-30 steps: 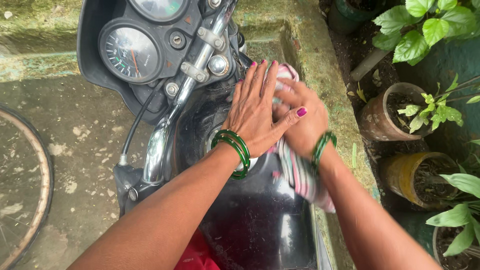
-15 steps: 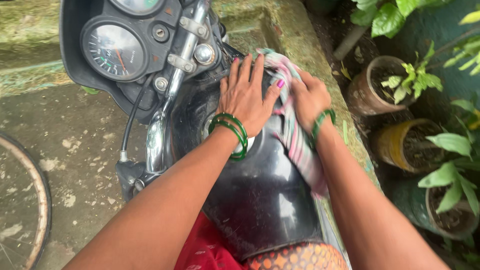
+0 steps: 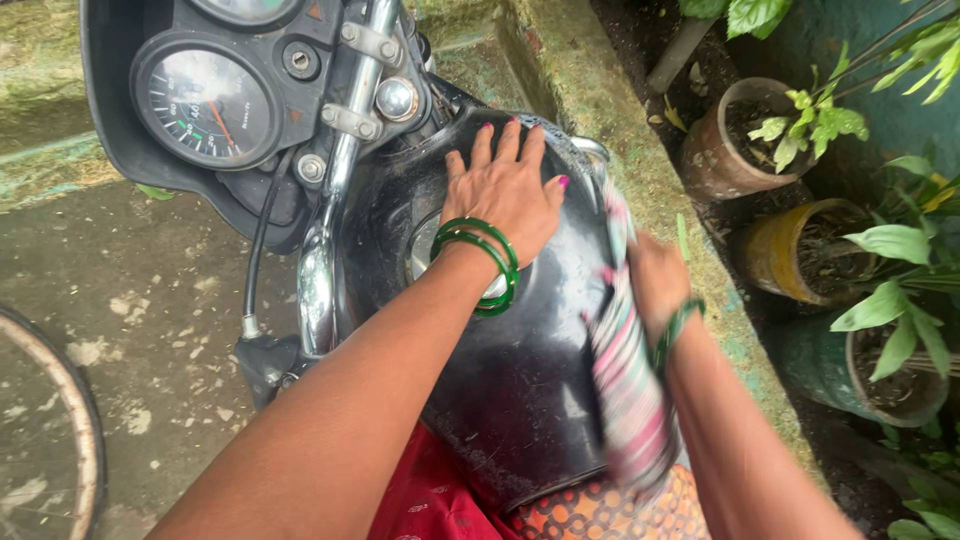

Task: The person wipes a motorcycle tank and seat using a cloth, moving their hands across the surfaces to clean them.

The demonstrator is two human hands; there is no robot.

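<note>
My left hand (image 3: 507,190) lies flat, fingers spread, on the front top of a black motorcycle fuel tank (image 3: 520,360), just above its round filler cap (image 3: 428,250). Green bangles ring that wrist. My right hand (image 3: 655,278) is at the tank's right side, closed on a pink, white and green striped cloth (image 3: 625,375) that drapes down along the tank's flank. The right wrist also wears green bangles. A chrome handlebar (image 3: 330,200) runs down to the left of the tank.
Round gauges (image 3: 205,95) in a black housing sit at upper left. A mossy concrete ledge (image 3: 640,170) runs beside the tank on the right, with potted plants (image 3: 745,140) beyond it. A bicycle wheel (image 3: 60,400) rims the left edge. Red and orange patterned fabric (image 3: 590,515) shows at the bottom.
My right hand has dragged the cloth from the tank's front top back and down along its right side. The left hand stays flat on the tank front, now uncovered.
</note>
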